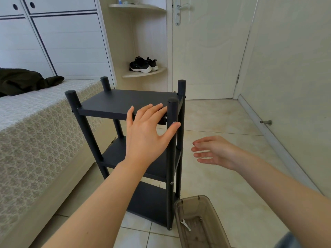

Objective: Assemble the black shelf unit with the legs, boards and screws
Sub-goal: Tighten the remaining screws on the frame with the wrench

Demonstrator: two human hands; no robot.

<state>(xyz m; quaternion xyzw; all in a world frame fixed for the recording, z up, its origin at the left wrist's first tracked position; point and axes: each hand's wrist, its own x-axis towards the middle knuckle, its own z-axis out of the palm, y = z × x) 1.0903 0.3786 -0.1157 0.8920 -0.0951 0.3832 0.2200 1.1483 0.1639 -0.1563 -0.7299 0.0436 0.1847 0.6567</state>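
The black shelf unit (pixel 114 102) stands upright on the tiled floor (pixel 227 185), just right of the bed (pixel 35 133). It has four round legs and three flat boards, one above the other. The leg tops stick up past the top board (pixel 143 97), and a small screw head (pixel 172 183) shows low on the near right leg (pixel 171 158).

Your left hand (pixel 146 135) is spread flat at the top board's near right corner. Its fingers are apart and lie over the board's near edge, and the thumb (pixel 173 127) reaches across the near right leg. It grips nothing.

Your right hand (pixel 215 153) hangs to the right of the shelf, clear of it. It is empty, with loose, straight fingers pointing left.

A translucent brown bin (pixel 203 199) sits on the floor beside the near right leg, with a small wrench (pixel 185 225) inside.
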